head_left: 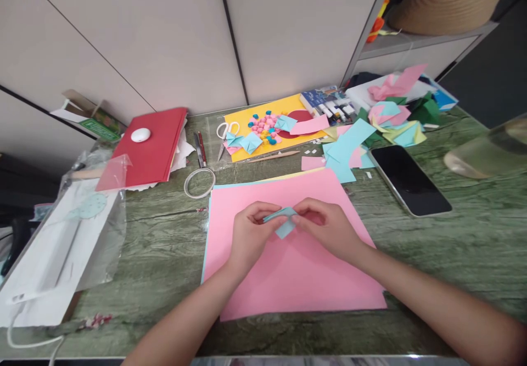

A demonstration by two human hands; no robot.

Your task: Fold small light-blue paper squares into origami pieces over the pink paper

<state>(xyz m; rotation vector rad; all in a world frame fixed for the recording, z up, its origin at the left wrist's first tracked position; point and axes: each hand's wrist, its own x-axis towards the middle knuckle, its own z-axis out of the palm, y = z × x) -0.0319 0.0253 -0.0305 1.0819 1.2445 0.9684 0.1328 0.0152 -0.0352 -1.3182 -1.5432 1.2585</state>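
Between both hands is a small piece of folded light blue paper (283, 229), held above a large pink sheet (296, 283). My left hand (253, 234) pinches its left side, thumb in front and fingers behind. On the other side, my right hand (325, 226) grips the right edge between thumb and fingertips. Part of the folded paper is covered by the fingers. The pink sheet lies on a stack with blue and yellow sheets peeking out at its edges.
Behind the stack are folded blue squares (251, 143), scissors (224, 135), a wooden stick (274, 156) and blue paper strips (349, 146). A roll of tape (200, 183) and a red folder (150, 149) lie left. A phone (409, 179) and a bottle (489, 146) are at right.
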